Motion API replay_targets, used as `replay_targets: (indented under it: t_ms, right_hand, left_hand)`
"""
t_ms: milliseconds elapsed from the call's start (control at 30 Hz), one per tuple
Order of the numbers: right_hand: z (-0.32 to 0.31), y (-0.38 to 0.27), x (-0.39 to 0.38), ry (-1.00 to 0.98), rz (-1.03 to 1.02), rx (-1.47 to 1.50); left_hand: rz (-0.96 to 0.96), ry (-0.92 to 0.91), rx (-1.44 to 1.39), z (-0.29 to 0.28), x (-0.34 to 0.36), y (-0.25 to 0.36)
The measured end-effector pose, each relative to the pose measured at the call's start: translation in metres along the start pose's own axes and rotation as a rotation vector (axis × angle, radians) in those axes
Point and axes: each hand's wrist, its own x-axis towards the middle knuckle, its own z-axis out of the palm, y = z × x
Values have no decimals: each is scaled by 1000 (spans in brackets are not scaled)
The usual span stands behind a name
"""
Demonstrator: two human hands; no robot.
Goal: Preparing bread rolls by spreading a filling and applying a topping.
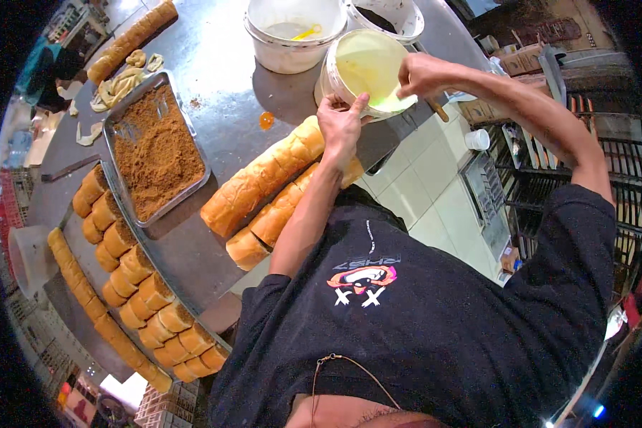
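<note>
A white bucket [367, 60] with pale yellow cream smeared inside is tilted toward me at the table's right edge. My left hand [341, 123] grips its near rim, thumb on the wall. On the far right side, my right hand [424, 75] is closed over the rim, fingers pinched on a pale, flat piece at the bucket's mouth that I cannot make out clearly. Below my left hand lie a long golden bread roll [260, 178] and a second roll [274, 214], cut at its near end and partly hidden by my left forearm.
A metal tray [208, 171] of brown crumbs stands left of the rolls. Several cut bread pieces [137, 265] line a tray nearer me. Two more buckets, one white [292, 57] with a yellow tool, stand behind. A wooden handle [437, 109] juts past the table edge.
</note>
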Motion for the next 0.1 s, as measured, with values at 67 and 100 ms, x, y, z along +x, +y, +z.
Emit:
replay_targets:
  t_ms: [67,100]
  right_hand:
    - [1,14,15,172,2,-39]
    - [-1,17,23,334,0,-77]
  left_hand:
    - [-6,-11,24,3,3,2]
    - [-9,8,45,4,3,2]
